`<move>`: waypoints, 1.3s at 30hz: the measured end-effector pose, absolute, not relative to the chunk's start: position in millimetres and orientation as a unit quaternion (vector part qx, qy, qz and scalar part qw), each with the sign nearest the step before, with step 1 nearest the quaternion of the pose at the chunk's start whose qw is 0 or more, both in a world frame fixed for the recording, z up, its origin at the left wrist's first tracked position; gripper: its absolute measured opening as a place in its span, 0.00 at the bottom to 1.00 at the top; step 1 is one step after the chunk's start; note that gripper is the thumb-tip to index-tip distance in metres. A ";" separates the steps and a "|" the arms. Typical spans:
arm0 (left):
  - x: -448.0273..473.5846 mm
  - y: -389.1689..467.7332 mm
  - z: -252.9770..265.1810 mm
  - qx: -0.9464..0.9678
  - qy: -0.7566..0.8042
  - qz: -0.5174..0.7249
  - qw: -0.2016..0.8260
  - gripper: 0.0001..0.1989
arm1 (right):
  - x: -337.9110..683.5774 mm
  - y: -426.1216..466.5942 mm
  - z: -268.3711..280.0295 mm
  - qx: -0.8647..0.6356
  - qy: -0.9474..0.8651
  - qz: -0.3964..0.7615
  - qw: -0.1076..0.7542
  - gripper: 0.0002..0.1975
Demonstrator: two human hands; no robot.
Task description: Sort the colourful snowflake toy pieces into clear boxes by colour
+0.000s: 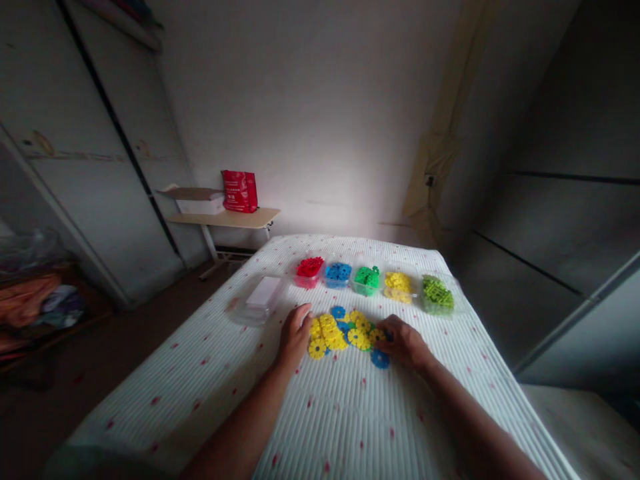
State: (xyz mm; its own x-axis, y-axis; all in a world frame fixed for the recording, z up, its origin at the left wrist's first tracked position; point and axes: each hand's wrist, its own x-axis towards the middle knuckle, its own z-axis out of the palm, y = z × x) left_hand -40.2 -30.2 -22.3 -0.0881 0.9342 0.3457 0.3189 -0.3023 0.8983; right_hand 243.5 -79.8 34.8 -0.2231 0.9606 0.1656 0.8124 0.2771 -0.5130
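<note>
A loose pile of notched plastic snowflake discs lies on the cloth between my hands, mostly yellow discs (331,331) with some blue and green among them. My left hand (294,335) rests at the pile's left edge, thumb and fingers apart, holding nothing. At the right edge, my right hand (406,340) has its fingers bent and closed over a yellow snowflake disc (376,335), which they partly cover. Just below those fingers lies a blue disc (380,359). Another blue disc (339,312) sits at the pile's far side.
Beyond the pile stand clear tubs of red (309,267), blue (338,274), green (367,279), yellow (399,285) and light green pieces (437,293). A clear container (257,300) with a white rectangle lies left. A side table (225,219) holds a red bag (240,191).
</note>
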 end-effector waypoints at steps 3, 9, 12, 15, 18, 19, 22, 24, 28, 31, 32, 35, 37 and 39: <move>-39.7 -30.1 -22.3 0.606 0.516 0.533 0.288 0.17 | 245.1 -77.2 32.4 -0.563 -0.740 0.247 0.273 0.10; -39.8 -28.3 -25.0 0.606 0.514 0.535 0.288 0.17 | 240.3 -57.0 34.2 -0.511 -0.695 0.359 0.356 0.13; -40.3 -27.7 -25.5 0.609 0.512 0.534 0.287 0.17 | 231.6 -44.0 37.7 -0.533 -0.727 0.307 0.307 0.13; -40.1 -28.7 -23.7 0.607 0.508 0.538 0.288 0.16 | 222.9 -33.9 38.8 -0.567 -0.757 0.239 0.219 0.16; -39.0 -31.2 -20.1 0.605 0.508 0.539 0.290 0.16 | 217.5 -29.2 39.6 -0.573 -0.767 0.217 0.191 0.16; -38.7 -32.0 -19.1 0.605 0.510 0.538 0.291 0.16 | 216.6 -28.9 40.0 -0.574 -0.769 0.211 0.186 0.16; -38.2 -32.8 -18.0 0.606 0.512 0.534 0.292 0.16 | 215.0 -30.7 41.3 -0.580 -0.771 0.195 0.177 0.15; -38.6 -31.7 -19.1 0.608 0.511 0.534 0.290 0.17 | 214.5 -33.0 42.3 -0.586 -0.768 0.185 0.179 0.14; -39.8 -28.4 -23.1 0.615 0.505 0.534 0.285 0.16 | 217.5 -35.1 48.7 -0.594 -0.760 0.175 0.197 0.08; -39.8 -27.9 -23.9 0.613 0.510 0.535 0.281 0.16 | 225.5 -32.2 59.1 -0.594 -0.755 0.175 0.215 0.02; -39.6 -28.1 -23.6 0.611 0.512 0.535 0.280 0.16 | 228.8 -30.7 63.1 -0.595 -0.753 0.175 0.220 0.02; -39.0 -29.0 -22.5 0.607 0.514 0.537 0.281 0.16 | 238.0 -26.3 73.2 -0.602 -0.741 0.179 0.237 0.05; -38.9 -29.0 -22.4 0.605 0.513 0.540 0.282 0.16 | 243.0 -23.9 77.8 -0.616 -0.716 0.201 0.260 0.06; -39.0 -28.7 -22.9 0.604 0.513 0.542 0.281 0.16 | 248.6 -20.8 81.2 -0.630 -0.682 0.229 0.294 0.07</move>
State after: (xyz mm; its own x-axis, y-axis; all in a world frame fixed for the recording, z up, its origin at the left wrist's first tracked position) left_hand -39.0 -28.7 -22.9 -0.1131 0.9238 0.3659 0.3138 -0.3161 0.8953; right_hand 248.6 -20.8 81.2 -0.0345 0.9931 0.1117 0.7237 0.1019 -0.6826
